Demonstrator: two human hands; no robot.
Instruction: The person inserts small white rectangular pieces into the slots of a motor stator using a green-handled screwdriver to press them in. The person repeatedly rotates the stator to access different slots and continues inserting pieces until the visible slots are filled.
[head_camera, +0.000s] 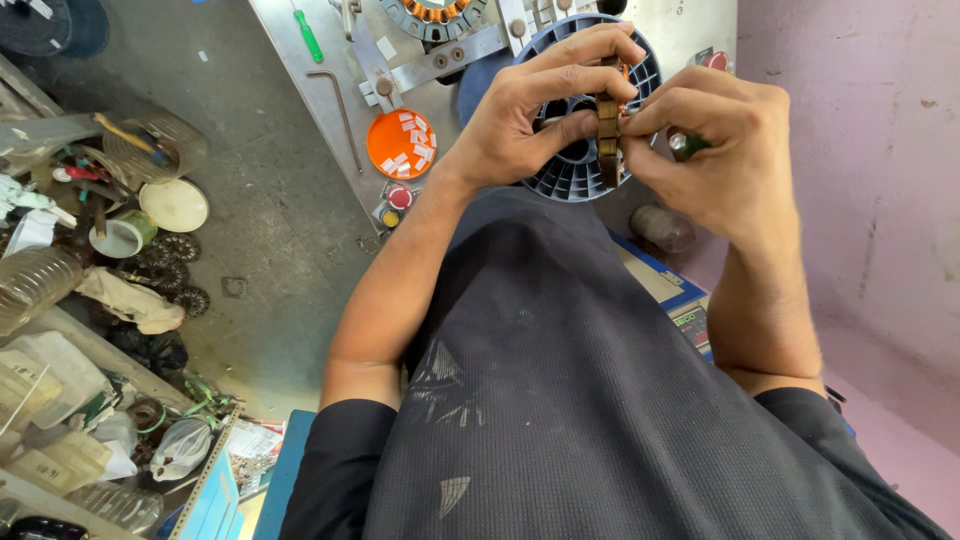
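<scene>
A small digital screen with red digits (690, 322) sits in a blue-edged box at the right, just beside the person's right forearm. Far on the metal tabletop (300, 70), a round orange plastic lid (400, 143) holds small white paper labels (410, 140). At the near left, clear plastic bags (180, 448) and printed paper sheets (255, 450) lie on the shelf.

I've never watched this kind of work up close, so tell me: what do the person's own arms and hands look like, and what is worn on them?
Both hands, left hand and right hand, are bare: no gloves, rings or watch visible. The forearms are uncovered too. The dark charcoal knit shirt has sleeves pushed up to about the elbows, and its front carries a few pale scuff marks.
</scene>
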